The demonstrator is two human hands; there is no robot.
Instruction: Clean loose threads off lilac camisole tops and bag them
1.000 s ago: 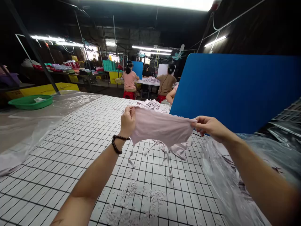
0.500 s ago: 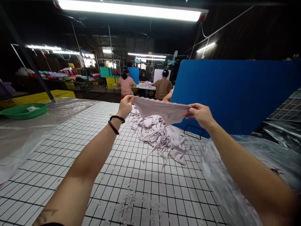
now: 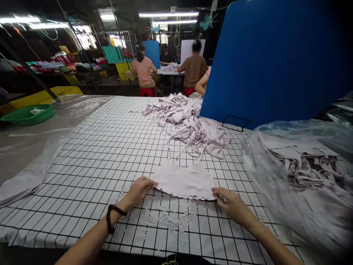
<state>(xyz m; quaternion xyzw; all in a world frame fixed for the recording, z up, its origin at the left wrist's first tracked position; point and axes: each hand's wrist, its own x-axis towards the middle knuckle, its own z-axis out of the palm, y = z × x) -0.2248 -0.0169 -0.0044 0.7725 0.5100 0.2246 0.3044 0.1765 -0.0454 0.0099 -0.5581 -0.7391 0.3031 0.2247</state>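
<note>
A pale pinkish garment piece with a wavy edge lies spread on the grid-patterned table cover, the wavy edge toward me. My left hand, with a dark beaded bracelet at the wrist, pinches its near left corner. At the near right corner, my right hand grips the cloth between thumb and fingers. Just beyond it rests a tangled pile of similar garments with thin straps. Small white scraps are scattered on the cover between my hands and the table's front edge.
A large blue board stands at the back right, beside a black wire stand. A clear plastic bag of similar garments sits at right. At left is a green basin. Several people sit beyond the table, one in a brown shirt.
Both hands have come down and nearer, laying the garment piece from mid-air onto the table. The view has tilted downward, showing more of the table and the bag.
</note>
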